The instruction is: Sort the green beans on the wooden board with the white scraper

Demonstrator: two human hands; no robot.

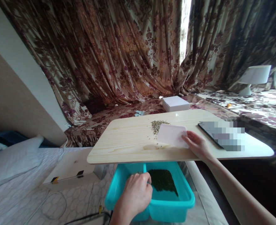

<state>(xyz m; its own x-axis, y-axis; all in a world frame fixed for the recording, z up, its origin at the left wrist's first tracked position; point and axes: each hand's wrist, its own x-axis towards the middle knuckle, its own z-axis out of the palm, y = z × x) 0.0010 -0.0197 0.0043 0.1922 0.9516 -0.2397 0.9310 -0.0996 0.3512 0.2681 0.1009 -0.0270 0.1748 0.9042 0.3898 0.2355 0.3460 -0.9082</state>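
The right grip [197,143] is closed on the near right corner of a thin white card [172,135], pinching it between thumb and fingers. The card extends left from this grip, tilted over the tabletop [124,137]; whether its lower edge touches the wood I cannot tell. Just beyond the card's far left side, on the tabletop, lies a loose pile of greenish-brown bits [159,126], with strays scattered around it. To the right of the right grip, near it, rests a dark-edged flat slab [210,135], its face blurred out.

The left grip [136,190] is lower, over the turquoise bin [173,207] on the near side of the tabletop. Its fingers curl inward near the bin's divider; I cannot tell how far they are parted or whether they hold anything. Right of this grip, the bin's right compartment contains a dark green heap [163,181] spread across its floor; the left compartment is partly hidden by the hand. Left of the left grip, a white case [70,165] lies on the bed [32,181]. Well beyond the right grip, behind the tabletop, sits a white box [175,103].
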